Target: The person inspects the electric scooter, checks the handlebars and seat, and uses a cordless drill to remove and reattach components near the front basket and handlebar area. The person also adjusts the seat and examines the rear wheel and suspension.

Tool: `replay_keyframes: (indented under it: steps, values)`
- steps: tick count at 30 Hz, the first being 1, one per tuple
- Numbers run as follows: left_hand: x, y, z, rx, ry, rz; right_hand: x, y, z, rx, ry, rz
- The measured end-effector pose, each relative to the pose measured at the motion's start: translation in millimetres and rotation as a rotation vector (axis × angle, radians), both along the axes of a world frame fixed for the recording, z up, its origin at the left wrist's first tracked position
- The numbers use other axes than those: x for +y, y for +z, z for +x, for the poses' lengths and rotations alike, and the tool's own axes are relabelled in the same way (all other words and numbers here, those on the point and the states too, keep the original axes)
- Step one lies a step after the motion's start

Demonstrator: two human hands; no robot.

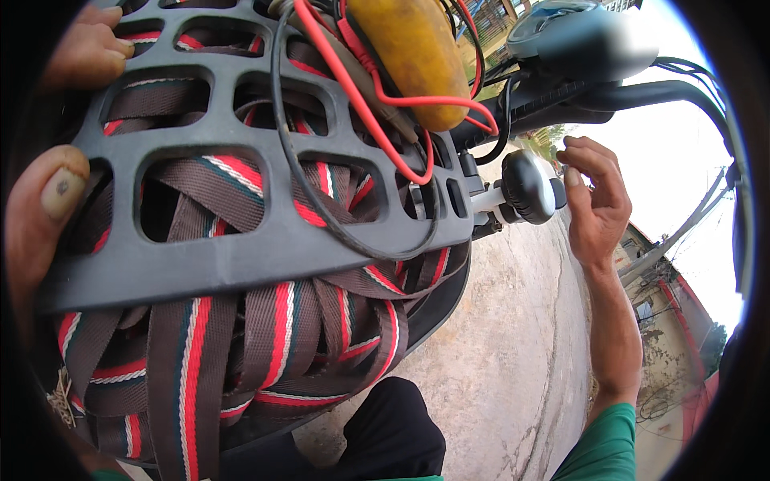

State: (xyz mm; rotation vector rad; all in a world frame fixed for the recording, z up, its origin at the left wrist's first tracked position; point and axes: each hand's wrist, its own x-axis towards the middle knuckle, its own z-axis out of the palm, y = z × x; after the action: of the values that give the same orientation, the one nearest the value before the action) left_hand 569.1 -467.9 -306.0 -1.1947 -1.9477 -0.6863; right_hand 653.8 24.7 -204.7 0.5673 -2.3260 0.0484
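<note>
On the left, my left hand grips the black plastic grille, with its thumb near the front corner and curled fingers at the far side. Brown webbing straps with red and white stripes bulge under the grille and show through its openings. A worn yellow plastic case lies on top, with a red lead and a black cable looping over the grille. My right hand is raised beside a small round black lamp, its fingers loosely bent and nothing visible in them.
A black handlebar and a blurred, dark rounded housing of a two-wheeler stand at the upper right. Concrete ground runs below. My dark-trousered knee is close under the straps. A weathered building stands at the right.
</note>
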Motion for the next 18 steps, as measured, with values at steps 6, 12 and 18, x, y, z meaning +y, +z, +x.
replay_keyframes:
  steps: [6,12,18]
  values:
    - [0.2,6.4,16.1,-0.165,0.253,-0.145,26.1,81.5,-17.4,-0.046,-0.308,-0.333]
    - [5.7,36.2,23.6,-0.354,0.120,0.210,0.8,105.2,-70.3,-0.396,-0.109,-0.330]
    - [35.0,111.5,47.4,-0.365,0.072,0.500,7.9,101.4,-80.9,-0.497,0.059,-0.458]
